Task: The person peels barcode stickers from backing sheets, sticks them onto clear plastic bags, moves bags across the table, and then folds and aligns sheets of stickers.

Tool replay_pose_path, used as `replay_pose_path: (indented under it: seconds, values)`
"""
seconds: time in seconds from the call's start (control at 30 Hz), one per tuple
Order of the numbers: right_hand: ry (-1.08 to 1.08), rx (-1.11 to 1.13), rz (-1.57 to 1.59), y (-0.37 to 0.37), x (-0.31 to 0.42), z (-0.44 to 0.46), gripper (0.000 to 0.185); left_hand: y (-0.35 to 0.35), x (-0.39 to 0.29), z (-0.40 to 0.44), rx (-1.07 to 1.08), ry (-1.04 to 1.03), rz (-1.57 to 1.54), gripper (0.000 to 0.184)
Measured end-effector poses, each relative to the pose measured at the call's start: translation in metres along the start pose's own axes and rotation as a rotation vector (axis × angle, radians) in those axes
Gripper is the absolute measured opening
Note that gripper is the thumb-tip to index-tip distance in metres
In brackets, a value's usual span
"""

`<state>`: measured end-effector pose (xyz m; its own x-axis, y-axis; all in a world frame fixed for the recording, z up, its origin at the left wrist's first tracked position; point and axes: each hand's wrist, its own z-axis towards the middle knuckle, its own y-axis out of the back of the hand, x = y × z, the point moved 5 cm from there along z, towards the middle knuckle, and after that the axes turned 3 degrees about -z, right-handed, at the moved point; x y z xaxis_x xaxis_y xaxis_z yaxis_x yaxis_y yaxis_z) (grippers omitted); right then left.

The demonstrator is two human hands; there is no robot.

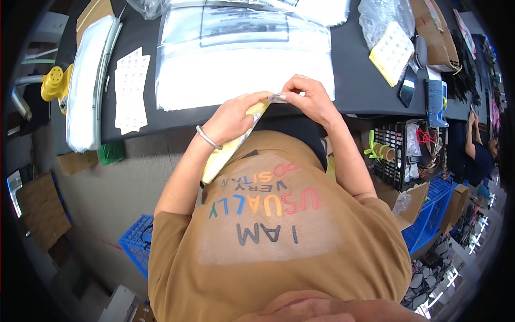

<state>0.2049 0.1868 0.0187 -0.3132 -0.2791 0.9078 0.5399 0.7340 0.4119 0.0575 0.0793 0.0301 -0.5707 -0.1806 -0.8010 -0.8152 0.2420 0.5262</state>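
Both hands meet at the near edge of the bench [354, 59].
The left hand [228, 117], curled, grips a yellow sheet [221, 155] just off that edge; the right hand [314, 101] pinches a clear strip [276, 99].

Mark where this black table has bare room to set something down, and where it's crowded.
Bare room: the black table between the plastic sheets and the yellow-edged label sheet; a narrower strip between the plastic sheets and the white label strips. Crowded: the right side, around the phone, blue device and cardboard box.
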Motion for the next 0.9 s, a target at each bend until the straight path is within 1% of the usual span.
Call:
replay_pose_path:
  seconds: [0.03, 0.07, 0.1, 0.13, 0.2, 0.23, 0.3, 0.33, 0.4, 0.43, 0.47, 0.53, 0.57, 0.63, 0.67, 0.73, 0.77, 0.83, 0.9]
  values:
    - [0.003, -0.004, -0.008, 0.005, -0.003, -0.001, 0.009, -0.003, -0.002, 0.001, 0.038, -0.002, -0.024, 0.066]
    - [-0.039, -0.103, 0.079, 0.016, -0.009, -0.003, 0.008, -0.005, -0.003, 0.003, 0.076, 0.001, -0.049, 0.071]
    - [-0.084, -0.201, 0.168, 0.026, -0.017, -0.007, 0.008, -0.008, 0.004, 0.006, 0.186, 0.21, -0.041, 0.079]
    - [-0.091, -0.29, 0.257, 0.038, -0.034, -0.006, 0.007, -0.012, 0.009, 0.007, 0.188, 0.21, -0.043, 0.079]
    - [-0.177, -0.43, 0.331, 0.064, -0.06, -0.004, 0.01, -0.009, 0.019, 0.011, -0.046, 0.114, -0.08, 0.066]
    - [-0.182, -0.437, 0.331, 0.071, -0.07, 0.0, 0.01, -0.009, 0.017, 0.014, -0.038, 0.111, -0.08, 0.066]
    - [-0.207, -0.279, 0.12, 0.075, -0.078, 0.013, 0.015, -0.015, 0.006, 0.023, 0.083, 0.025, 0.039, 0.045]
    - [-0.206, -0.281, 0.119, 0.076, -0.077, 0.02, 0.015, -0.018, 0.003, 0.029, 0.083, 0.024, 0.039, 0.045]
    - [-0.196, -0.011, 0.02, 0.059, -0.07, 0.041, 0.016, -0.027, -0.007, 0.042, 0.072, -0.056, 0.211, 0.025]
    - [-0.169, 0.039, 0.039, 0.054, -0.078, 0.055, 0.019, -0.027, -0.011, 0.046, -0.023, -0.181, 0.27, 0.021]
    - [-0.165, 0.036, 0.042, 0.054, -0.086, 0.069, 0.019, -0.035, -0.001, 0.051, -0.022, -0.182, 0.275, 0.021]
    - [0.012, -0.121, 0.216, 0.064, -0.091, 0.098, 0.018, -0.038, 0.002, 0.053, -0.285, -0.372, 0.47, 0.022]
    - [0.007, -0.127, 0.221, 0.07, -0.097, 0.114, 0.018, -0.04, 0.005, 0.054, -0.276, -0.375, 0.471, 0.022]
    - [0.139, -0.253, 0.387, 0.089, -0.105, 0.137, 0.017, -0.042, 0.003, 0.056, -0.122, -0.304, 0.409, 0.025]
    - [0.138, -0.258, 0.39, 0.093, -0.11, 0.141, 0.017, -0.037, 0.0, 0.058, -0.118, -0.306, 0.412, 0.025]
    - [0.019, -0.242, 0.665, 0.095, -0.116, 0.152, 0.015, -0.023, -0.002, 0.067, -0.084, -0.205, 0.333, 0.021]
    - [0.017, -0.25, 0.678, 0.095, -0.117, 0.153, 0.015, -0.017, -0.001, 0.072, -0.085, -0.205, 0.336, 0.021]
    - [-0.003, -0.239, 0.675, 0.097, -0.114, 0.151, 0.016, 0.001, 0.001, 0.087, -0.188, -0.258, 0.275, 0.023]
    - [-0.037, -0.224, 0.674, 0.096, -0.113, 0.144, 0.016, 0.024, 0.002, 0.104, -0.231, -0.297, 0.358, 0.025]
